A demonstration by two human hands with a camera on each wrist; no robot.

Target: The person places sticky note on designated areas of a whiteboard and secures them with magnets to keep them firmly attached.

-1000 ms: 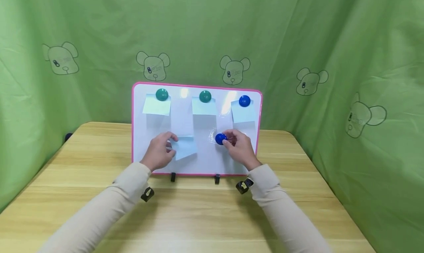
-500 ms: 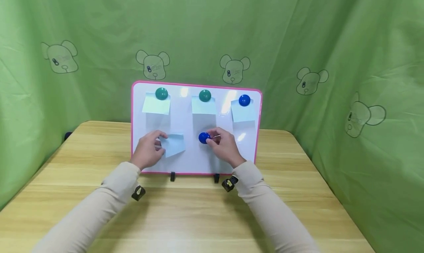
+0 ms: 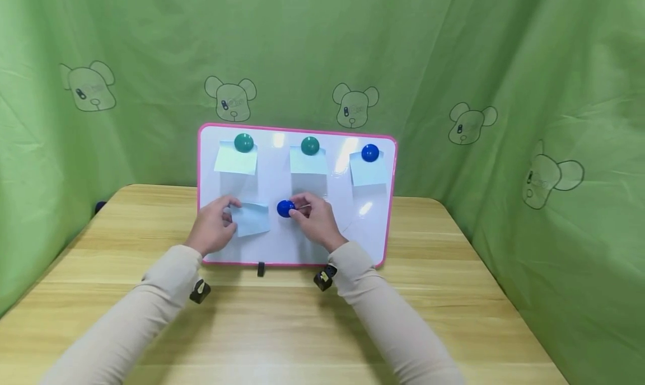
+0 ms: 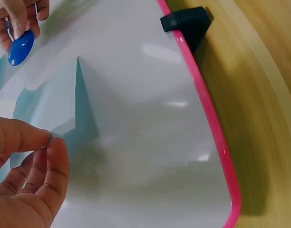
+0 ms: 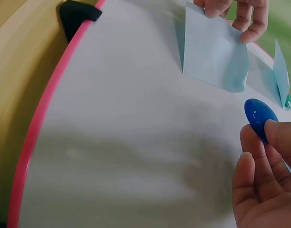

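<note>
My left hand [image 3: 211, 225] pinches the left edge of a light blue sticky note [image 3: 252, 219] between thumb and fingers, in front of the lower left of a whiteboard [image 3: 347, 222]. In the left wrist view the note [image 4: 50, 107] stands off the board and casts a shadow on it. My right hand [image 3: 318, 220] holds a round blue magnet [image 3: 285, 209] by its edge, just right of the note. In the right wrist view the magnet [image 5: 259, 118] is between thumb and fingers, tilted and close over the board surface.
Along the board's top, two green magnets [image 3: 244, 143] and a blue magnet [image 3: 370, 153] each hold a sticky note [image 3: 235, 160]. The pink-framed board leans upright on black feet [image 3: 261, 269], on a wooden table [image 3: 282, 329]. A green curtain [image 3: 292, 43] hangs behind.
Both hands have moved left across the board, the left with the sticky note and the right with the blue magnet. The magnet is now nearer the note. The upper notes stay put.
</note>
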